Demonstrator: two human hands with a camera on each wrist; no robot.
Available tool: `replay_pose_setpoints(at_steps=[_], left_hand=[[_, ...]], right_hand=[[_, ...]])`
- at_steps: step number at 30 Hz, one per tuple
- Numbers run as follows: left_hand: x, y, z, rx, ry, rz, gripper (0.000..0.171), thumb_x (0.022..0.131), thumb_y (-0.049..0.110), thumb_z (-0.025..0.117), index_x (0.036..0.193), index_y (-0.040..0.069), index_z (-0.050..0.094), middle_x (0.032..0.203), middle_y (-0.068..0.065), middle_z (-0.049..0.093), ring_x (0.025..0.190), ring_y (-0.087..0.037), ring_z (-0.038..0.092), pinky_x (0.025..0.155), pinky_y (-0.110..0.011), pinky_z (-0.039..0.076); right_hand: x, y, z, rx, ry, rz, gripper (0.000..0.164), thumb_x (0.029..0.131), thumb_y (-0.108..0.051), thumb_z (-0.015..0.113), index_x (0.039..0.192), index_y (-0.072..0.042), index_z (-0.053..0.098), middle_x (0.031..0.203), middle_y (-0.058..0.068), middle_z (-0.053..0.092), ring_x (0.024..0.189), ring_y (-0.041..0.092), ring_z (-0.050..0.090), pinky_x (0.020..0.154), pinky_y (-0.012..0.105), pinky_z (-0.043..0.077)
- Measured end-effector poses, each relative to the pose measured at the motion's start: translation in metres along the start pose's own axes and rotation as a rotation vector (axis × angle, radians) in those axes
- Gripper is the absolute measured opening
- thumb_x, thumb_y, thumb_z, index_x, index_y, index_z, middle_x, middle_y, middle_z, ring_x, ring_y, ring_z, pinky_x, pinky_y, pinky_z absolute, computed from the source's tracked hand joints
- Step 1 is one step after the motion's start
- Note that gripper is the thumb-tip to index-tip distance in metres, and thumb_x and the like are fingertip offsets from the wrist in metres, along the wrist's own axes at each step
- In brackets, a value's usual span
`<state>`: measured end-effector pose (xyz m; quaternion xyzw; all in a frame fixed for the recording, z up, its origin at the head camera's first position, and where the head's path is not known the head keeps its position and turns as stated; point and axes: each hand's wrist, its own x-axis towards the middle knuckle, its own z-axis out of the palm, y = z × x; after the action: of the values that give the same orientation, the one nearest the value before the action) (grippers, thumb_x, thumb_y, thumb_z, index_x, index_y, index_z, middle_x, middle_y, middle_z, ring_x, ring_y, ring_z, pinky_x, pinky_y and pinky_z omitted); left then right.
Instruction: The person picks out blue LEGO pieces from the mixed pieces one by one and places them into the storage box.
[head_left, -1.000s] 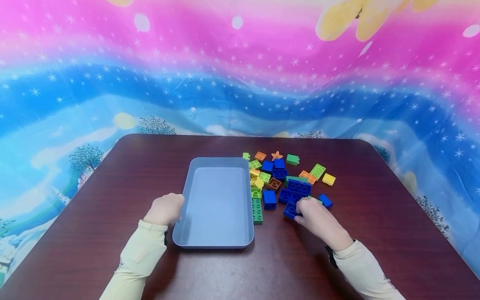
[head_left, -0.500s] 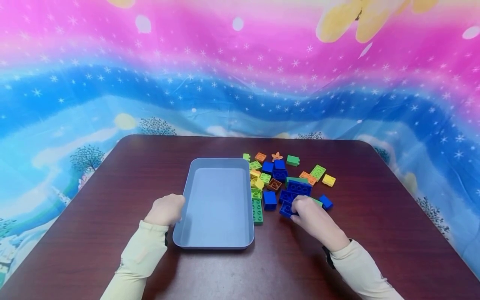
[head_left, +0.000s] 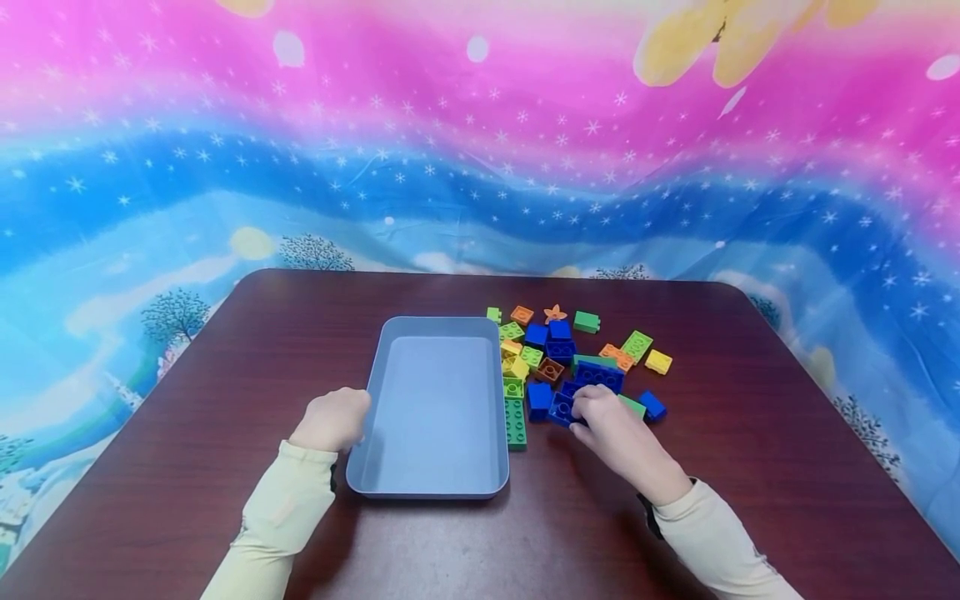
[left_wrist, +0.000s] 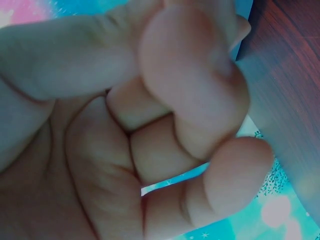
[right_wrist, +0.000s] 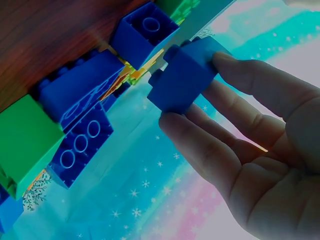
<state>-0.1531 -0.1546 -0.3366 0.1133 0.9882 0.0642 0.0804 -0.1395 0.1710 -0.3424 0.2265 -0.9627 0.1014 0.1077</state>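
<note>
In the head view, my left hand (head_left: 330, 419) is at the left rim of a grey rectangular tray (head_left: 501, 467). Its curled fingers and thumb grip the rim, with the contact largely hidden; a narrow strip of the tray shows beyond the fingertips in the left wrist view. On the other side, my right hand (head_left: 611, 429) pinches a blue toy building brick (right_wrist: 182, 77) between thumb and fingers, its studs pointing away from the palm. The held brick is at the near side of a pile, right by another blue brick (head_left: 539, 402).
Several loose bricks crowd the tray's right side, among them a long green brick (head_left: 516, 423), a brown brick (head_left: 550, 371) and a yellow brick (head_left: 658, 361). An orange flower piece (head_left: 555, 313) lies at the back. A printed cloth (head_left: 480, 150) hangs behind the table (head_left: 285, 333).
My right hand has moved left, toward the tray, carrying the blue brick along the pile's near side. The left hand and tray stay in place.
</note>
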Motion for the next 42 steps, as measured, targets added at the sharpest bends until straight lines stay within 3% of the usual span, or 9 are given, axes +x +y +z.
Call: replay_pose_setpoints(at_steps=[14,30,42], left_hand=[[0.003,0.000,0.000,-0.001,-0.011,-0.012,0.011,0.072,-0.007,0.064,0.067,0.002,0.061,0.066,-0.013,0.068,0.053,-0.020,0.057,0.048,-0.038,0.051],[0.000,0.000,0.001,0.011,0.012,0.003,0.009,0.071,-0.007,0.065,0.069,0.001,0.062,0.068,-0.013,0.069,0.056,-0.022,0.059,0.049,-0.040,0.052],[-0.001,0.001,0.000,0.015,0.017,0.002,0.007,0.071,-0.007,0.064,0.070,0.000,0.062,0.069,-0.014,0.069,0.056,-0.022,0.058,0.050,-0.041,0.052]], right_hand=[[0.005,-0.012,0.003,0.013,0.029,-0.032,0.009,0.072,-0.003,0.074,0.078,0.002,0.071,0.091,0.017,0.071,0.085,0.027,0.062,0.070,0.037,0.061],[0.007,-0.026,0.008,0.021,0.101,-0.120,0.008,0.069,-0.001,0.075,0.071,0.000,0.068,0.082,0.012,0.070,0.077,0.020,0.057,0.066,0.033,0.059],[0.010,-0.039,0.011,0.023,0.092,-0.163,0.007,0.071,-0.001,0.074,0.073,0.000,0.068,0.083,0.011,0.069,0.077,0.019,0.057,0.066,0.032,0.059]])
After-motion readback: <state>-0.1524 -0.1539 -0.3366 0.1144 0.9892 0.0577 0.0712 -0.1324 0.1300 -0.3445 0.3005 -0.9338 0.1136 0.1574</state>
